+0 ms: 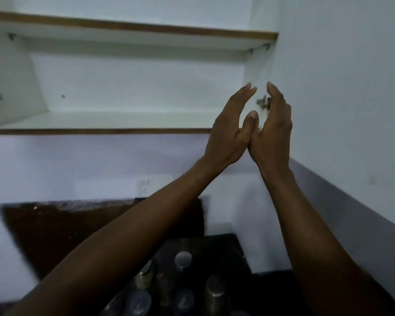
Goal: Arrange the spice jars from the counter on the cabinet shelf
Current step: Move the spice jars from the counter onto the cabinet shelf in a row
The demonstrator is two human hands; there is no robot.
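Both hands are raised at centre right of the frame, in front of the cabinet's lower shelf. The left hand and the right hand touch at the heels with fingers spread flat, holding nothing — probably gauging the shelf space. That shelf, at centre left, is bare. The spice jars stand clustered on the dark counter at bottom centre — lids on, contents too dim to tell.

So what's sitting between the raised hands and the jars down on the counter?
Nothing but bare wall in the head view: the left hand and right hand are empty, high above the spice jars.
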